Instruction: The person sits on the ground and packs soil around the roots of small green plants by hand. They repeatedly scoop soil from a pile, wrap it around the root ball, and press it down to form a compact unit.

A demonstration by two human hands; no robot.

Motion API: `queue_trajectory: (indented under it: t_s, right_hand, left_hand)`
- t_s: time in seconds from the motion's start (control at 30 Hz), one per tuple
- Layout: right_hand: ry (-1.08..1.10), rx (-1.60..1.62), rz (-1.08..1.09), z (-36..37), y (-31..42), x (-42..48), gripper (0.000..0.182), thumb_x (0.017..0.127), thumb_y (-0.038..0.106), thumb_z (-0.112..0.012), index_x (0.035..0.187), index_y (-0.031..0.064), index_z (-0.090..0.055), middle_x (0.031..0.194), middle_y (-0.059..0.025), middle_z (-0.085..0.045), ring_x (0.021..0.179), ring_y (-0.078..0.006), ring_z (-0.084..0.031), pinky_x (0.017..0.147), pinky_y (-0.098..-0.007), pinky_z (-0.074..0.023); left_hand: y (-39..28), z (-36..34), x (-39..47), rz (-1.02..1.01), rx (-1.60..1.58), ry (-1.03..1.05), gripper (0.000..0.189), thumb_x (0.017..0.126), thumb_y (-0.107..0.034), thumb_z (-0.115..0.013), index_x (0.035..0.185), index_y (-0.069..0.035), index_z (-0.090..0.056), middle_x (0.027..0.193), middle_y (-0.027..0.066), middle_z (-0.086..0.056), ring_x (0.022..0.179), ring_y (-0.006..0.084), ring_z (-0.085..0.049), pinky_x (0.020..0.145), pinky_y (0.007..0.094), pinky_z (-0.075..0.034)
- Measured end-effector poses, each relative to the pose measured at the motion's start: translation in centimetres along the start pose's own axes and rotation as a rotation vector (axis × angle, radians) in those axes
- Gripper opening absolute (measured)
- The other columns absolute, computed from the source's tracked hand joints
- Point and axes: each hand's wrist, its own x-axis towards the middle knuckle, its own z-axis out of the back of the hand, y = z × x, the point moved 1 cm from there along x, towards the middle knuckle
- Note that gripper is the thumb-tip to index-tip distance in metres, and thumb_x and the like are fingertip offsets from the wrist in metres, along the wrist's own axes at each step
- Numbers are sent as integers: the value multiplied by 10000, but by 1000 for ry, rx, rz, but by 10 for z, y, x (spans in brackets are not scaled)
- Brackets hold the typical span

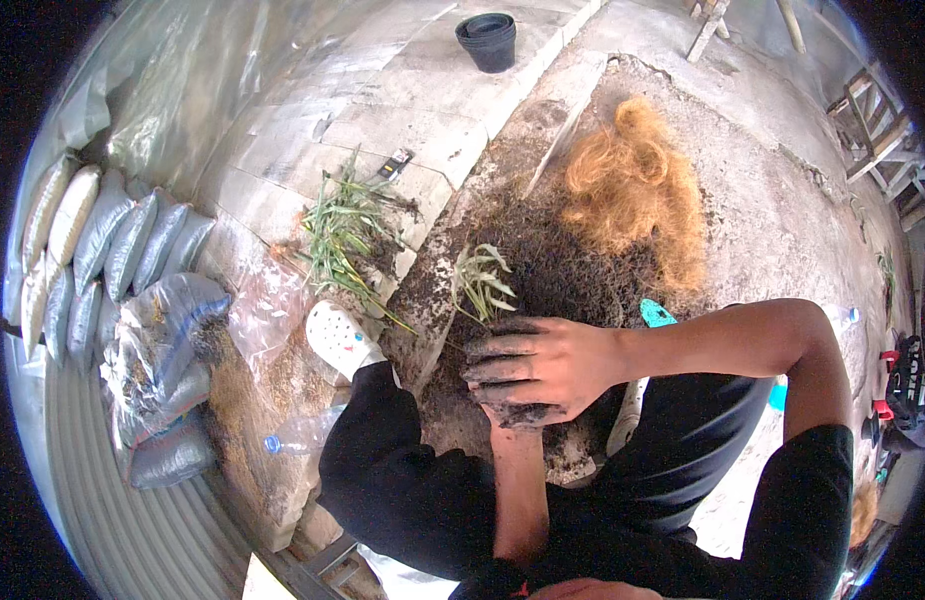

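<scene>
My right hand [545, 371] lies across my left hand [511, 421], its fingers dark with soil. Most of the left hand is hidden beneath it, so whether anything is held between them cannot be seen. Just beyond the fingertips, a small plant with pale green leaves [483, 283] stands out over dark soil [563, 274] heaped on the concrete. A tangled mass of orange-brown coconut fibre [631, 184] rests on the far right side of the soil. Beside my right forearm shows the tip of a teal object [657, 313].
Loose long-leaved plants [346, 225] lie left, near a small black device [396, 163]. My white clog [341, 337] is close to them. A plastic bottle [301, 441] lies nearby. Filled bags [132, 240] line the left; stacked black pots [492, 52] and wooden frames [875, 135] stand farther off.
</scene>
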Motion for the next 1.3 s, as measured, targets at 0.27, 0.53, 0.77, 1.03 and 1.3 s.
queue_trajectory:
  t_s: [0.27, 0.53, 0.77, 1.03, 1.3]
  right_hand:
    - [-73, 196, -190, 51, -6, 2, 914, 725, 649, -596, 1435, 163, -287, 1485, -184, -189, 1351, -394, -227, 1085, -533, -232]
    - [-38, 294, -352, 59, -13, 0, 1058, 678, 580, -705, 1467, 146, -149, 1505, -199, -104, 1372, -407, -148, 1091, -580, -171]
    - [-541, 585, -330, 42, -24, -14, 1089, 737, 533, -690, 1462, 99, -2, 1485, -247, -128, 1363, -374, -193, 1071, -534, -240]
    - [-29, 286, -370, 65, 0, 4, 938, 719, 524, -698, 1427, 118, -236, 1445, -246, -216, 1341, -477, -144, 1095, -580, -161]
    - [0, 396, -369, 60, 0, 7, 942, 724, 544, -681, 1435, 133, -220, 1436, -260, -200, 1336, -478, -156, 1103, -560, -151]
  left_hand:
    - [-1, -11, 0, -47, 46, 2, 569, 912, -494, -323, 1288, -92, -468, 1282, 140, -502, 1157, 314, -489, 985, 489, -390]
    - [-12, -23, 0, -143, 117, -19, 583, 904, -505, -323, 1277, -84, -479, 1279, 153, -505, 1152, 331, -489, 983, 500, -389]
    - [-13, -33, 3, -91, -21, 124, 559, 862, -472, -403, 1213, -58, -539, 1218, 175, -546, 1102, 372, -512, 943, 540, -402]
    - [-9, -22, -3, -170, 378, -169, 533, 847, -446, -407, 1168, -52, -569, 1170, 181, -574, 1058, 353, -554, 923, 496, -435]
    - [-9, -19, -3, -118, 41, 105, 562, 866, -463, -397, 1191, -24, -531, 1182, 223, -547, 1078, 364, -531, 933, 496, -427]
